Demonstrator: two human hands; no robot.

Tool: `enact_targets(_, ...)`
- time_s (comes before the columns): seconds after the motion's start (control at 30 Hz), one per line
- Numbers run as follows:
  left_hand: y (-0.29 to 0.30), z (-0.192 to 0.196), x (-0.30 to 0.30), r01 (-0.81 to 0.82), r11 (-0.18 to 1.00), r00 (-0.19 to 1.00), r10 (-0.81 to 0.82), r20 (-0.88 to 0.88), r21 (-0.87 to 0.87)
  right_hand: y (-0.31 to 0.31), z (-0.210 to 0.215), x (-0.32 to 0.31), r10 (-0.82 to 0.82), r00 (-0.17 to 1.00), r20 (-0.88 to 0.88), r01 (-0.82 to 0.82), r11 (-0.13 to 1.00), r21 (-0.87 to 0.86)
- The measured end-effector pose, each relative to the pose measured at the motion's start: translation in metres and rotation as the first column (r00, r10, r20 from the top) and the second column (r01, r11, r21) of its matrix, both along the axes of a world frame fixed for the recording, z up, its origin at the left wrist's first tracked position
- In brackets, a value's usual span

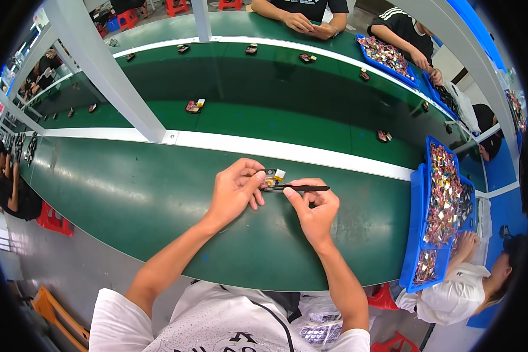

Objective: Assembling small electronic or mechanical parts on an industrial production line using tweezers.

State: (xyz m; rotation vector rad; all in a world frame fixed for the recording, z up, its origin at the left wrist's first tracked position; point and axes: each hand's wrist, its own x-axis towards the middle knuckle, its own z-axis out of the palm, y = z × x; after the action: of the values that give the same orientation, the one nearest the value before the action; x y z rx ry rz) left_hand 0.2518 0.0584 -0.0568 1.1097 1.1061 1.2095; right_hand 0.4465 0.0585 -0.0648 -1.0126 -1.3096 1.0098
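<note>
Over the green tabletop (158, 199), my left hand (232, 193) pinches a small black-cased electronic assembly (269, 181) between thumb and fingers. A white and yellow piece (280, 175) sticks up from its far right corner. In my right hand (317, 214) is a pair of black tweezers (312, 188), gripped between thumb and fingers and pointing left. The tips of the tweezers reach the assembly's right side. My fingers cover part of the assembly, so its inside is too small and hidden to read.
Beyond a white rail (229, 144) lies a green conveyor belt (287, 117) with several similar assemblies (195, 106) spaced along it. A grey post (102, 70) rises at the left. Blue trays (413, 234) of small parts stand at the right, beside a seated co-worker (452, 290). Other people sit across the belt.
</note>
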Motion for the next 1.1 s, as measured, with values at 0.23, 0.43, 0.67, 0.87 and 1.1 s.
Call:
enact_targets(0.23,-0.002,-0.001,0.002,0.011,1.000,0.999,-0.012,0.045,0.007,0.000,0.003,0.001,0.040,0.997,-0.060,-0.045,0.996,-0.074)
enact_targets(0.43,-0.004,-0.003,0.002,0.021,0.999,0.998,-0.023,0.062,0.028,0.002,0.003,-0.003,0.056,0.974,-0.218,-0.089,0.985,-0.147)
enact_targets(0.67,-0.002,-0.004,0.001,0.023,0.999,0.998,-0.021,0.063,-0.034,0.002,0.004,0.001,0.097,0.990,-0.105,-0.110,0.986,-0.124)
enact_targets(0.87,0.000,-0.001,-0.004,0.077,0.995,0.994,-0.071,0.079,-0.069,0.000,0.007,0.000,0.100,0.994,-0.053,-0.104,0.992,-0.077)
enact_targets(1.1,0.002,-0.002,-0.006,0.141,0.990,0.982,-0.136,0.129,-0.028,0.001,0.003,0.000,0.083,0.986,-0.143,-0.094,0.993,-0.073)
